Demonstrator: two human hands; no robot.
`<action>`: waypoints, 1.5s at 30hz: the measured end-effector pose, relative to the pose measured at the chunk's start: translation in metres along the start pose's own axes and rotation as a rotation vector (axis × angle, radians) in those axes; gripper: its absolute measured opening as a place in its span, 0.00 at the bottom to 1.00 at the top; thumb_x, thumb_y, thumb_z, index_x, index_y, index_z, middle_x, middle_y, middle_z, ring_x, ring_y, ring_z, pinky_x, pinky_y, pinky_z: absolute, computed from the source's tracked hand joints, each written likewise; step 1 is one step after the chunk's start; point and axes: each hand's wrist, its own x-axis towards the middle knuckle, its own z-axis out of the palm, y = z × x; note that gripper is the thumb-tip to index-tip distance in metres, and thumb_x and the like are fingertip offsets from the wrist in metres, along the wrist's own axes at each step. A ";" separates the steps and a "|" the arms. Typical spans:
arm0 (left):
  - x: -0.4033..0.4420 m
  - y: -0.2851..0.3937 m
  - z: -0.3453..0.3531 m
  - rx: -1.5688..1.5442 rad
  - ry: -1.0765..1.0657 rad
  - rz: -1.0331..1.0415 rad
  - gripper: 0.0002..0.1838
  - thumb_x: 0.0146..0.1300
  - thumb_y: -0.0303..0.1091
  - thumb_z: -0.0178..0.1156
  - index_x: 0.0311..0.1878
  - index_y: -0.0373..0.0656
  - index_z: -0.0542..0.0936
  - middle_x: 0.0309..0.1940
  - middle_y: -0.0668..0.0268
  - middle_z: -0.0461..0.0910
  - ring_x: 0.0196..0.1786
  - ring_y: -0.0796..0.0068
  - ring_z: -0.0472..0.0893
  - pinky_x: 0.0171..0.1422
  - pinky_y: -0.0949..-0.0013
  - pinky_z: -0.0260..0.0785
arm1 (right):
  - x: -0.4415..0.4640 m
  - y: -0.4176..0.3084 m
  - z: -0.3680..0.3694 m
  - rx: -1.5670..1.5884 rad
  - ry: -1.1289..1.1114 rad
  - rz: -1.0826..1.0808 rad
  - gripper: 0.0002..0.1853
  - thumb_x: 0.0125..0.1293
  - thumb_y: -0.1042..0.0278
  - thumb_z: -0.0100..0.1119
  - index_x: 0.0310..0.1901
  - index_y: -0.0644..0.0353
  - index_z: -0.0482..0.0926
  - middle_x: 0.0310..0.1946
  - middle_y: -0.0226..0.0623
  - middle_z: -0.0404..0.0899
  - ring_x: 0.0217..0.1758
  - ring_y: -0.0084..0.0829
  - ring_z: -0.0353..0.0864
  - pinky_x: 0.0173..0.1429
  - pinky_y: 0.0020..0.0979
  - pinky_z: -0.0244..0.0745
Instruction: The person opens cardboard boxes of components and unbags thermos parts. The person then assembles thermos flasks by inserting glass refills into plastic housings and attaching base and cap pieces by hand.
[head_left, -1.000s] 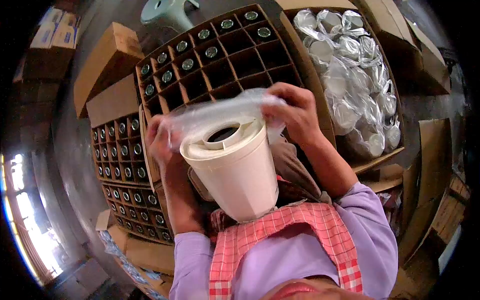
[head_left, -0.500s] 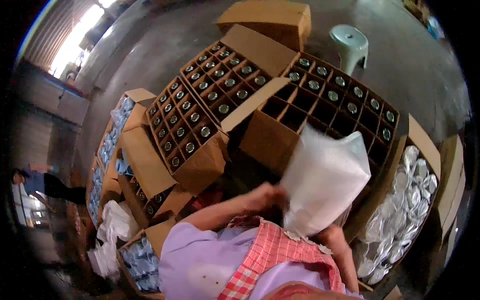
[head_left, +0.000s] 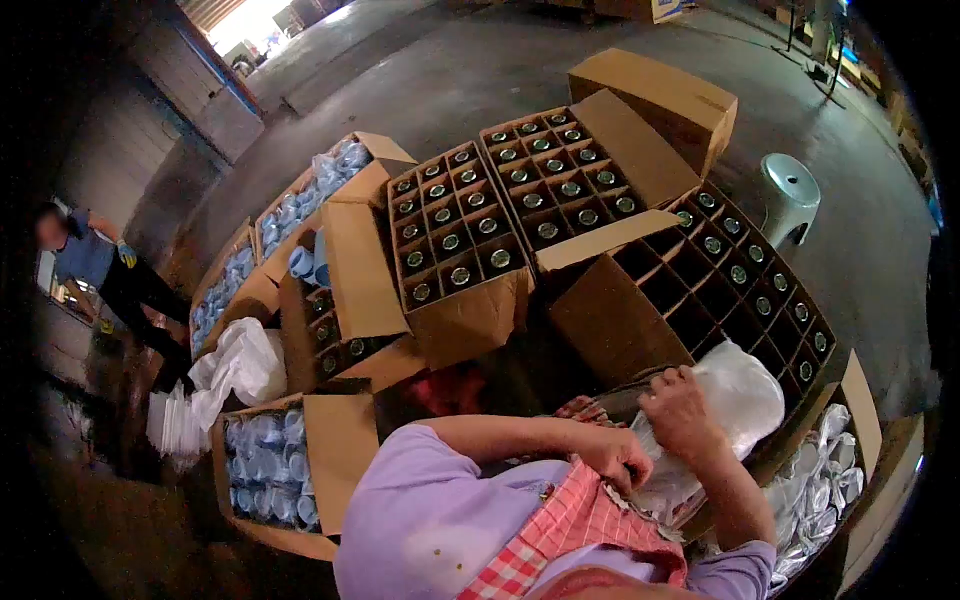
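Observation:
A translucent white plastic bag point(head_left: 740, 395) is bunched up in front of my apron, beside the large divided carton on the right. My right hand point(head_left: 685, 412) lies over the bag's left side, its fingers curled into the film. Just below and to the left, my left hand point(head_left: 617, 458) is closed at the bag's lower edge, close to my red checked apron point(head_left: 540, 525). Whatever may be inside the bag is hidden. The divided carton point(head_left: 620, 315) holds glass bottles with their tops up in some compartments, and other compartments are dark.
Two divided cartons of bottles, one point(head_left: 465, 330) at centre and one point(head_left: 600, 235) behind, stand ahead. Wrapped silvery pieces fill a box point(head_left: 865, 400) at right. Blue plastic pieces fill boxes point(head_left: 340, 425) at left. A stool point(head_left: 790, 190) stands beyond; another person point(head_left: 95, 265) is far left.
The bag, raised and boxy before, is now lower and crumpled. My right hand has come from beneath it to its left side; my left hand has moved to its lower edge. The view has swung.

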 end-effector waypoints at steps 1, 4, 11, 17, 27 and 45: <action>-0.003 0.000 0.001 -0.014 0.028 0.004 0.10 0.54 0.35 0.64 0.33 0.39 0.76 0.28 0.61 0.79 0.32 0.70 0.79 0.36 0.67 0.67 | -0.006 0.004 -0.003 0.034 0.119 0.011 0.10 0.46 0.71 0.57 0.34 0.54 0.77 0.35 0.34 0.75 0.48 0.37 0.72 0.59 0.40 0.62; -0.002 -0.021 0.009 0.116 0.093 0.094 0.11 0.53 0.35 0.66 0.35 0.42 0.77 0.32 0.63 0.79 0.36 0.66 0.79 0.39 0.66 0.69 | -0.048 0.028 0.000 0.140 0.490 0.082 0.05 0.45 0.70 0.58 0.26 0.54 0.72 0.26 0.32 0.72 0.37 0.36 0.73 0.48 0.38 0.65; 0.031 0.070 0.010 0.425 0.262 0.650 0.22 0.56 0.48 0.63 0.45 0.40 0.77 0.52 0.46 0.74 0.55 0.51 0.75 0.61 0.52 0.62 | -0.256 -0.019 0.074 0.493 1.271 1.157 0.11 0.40 0.69 0.57 0.27 0.62 0.70 0.28 0.34 0.74 0.33 0.30 0.72 0.41 0.26 0.66; 0.046 0.050 0.031 0.137 0.342 0.283 0.22 0.58 0.40 0.62 0.51 0.36 0.73 0.59 0.46 0.69 0.56 0.54 0.75 0.54 0.59 0.72 | -0.388 -0.114 0.168 0.648 1.524 1.851 0.09 0.43 0.71 0.55 0.29 0.63 0.72 0.29 0.34 0.76 0.34 0.29 0.73 0.42 0.27 0.67; 0.069 -0.005 -0.021 -0.158 0.381 -0.210 0.21 0.53 0.23 0.54 0.53 0.30 0.71 0.55 0.50 0.73 0.49 0.64 0.80 0.50 0.69 0.72 | -0.381 -0.185 0.282 1.003 1.352 2.086 0.09 0.49 0.75 0.52 0.33 0.63 0.76 0.31 0.34 0.78 0.37 0.27 0.74 0.43 0.29 0.70; 0.042 -0.021 -0.031 0.036 0.550 -0.491 0.18 0.53 0.25 0.60 0.50 0.36 0.77 0.41 0.61 0.80 0.42 0.74 0.79 0.51 0.72 0.70 | -0.349 -0.174 0.350 1.098 1.178 1.894 0.11 0.58 0.74 0.49 0.41 0.67 0.77 0.39 0.39 0.79 0.42 0.34 0.77 0.46 0.32 0.72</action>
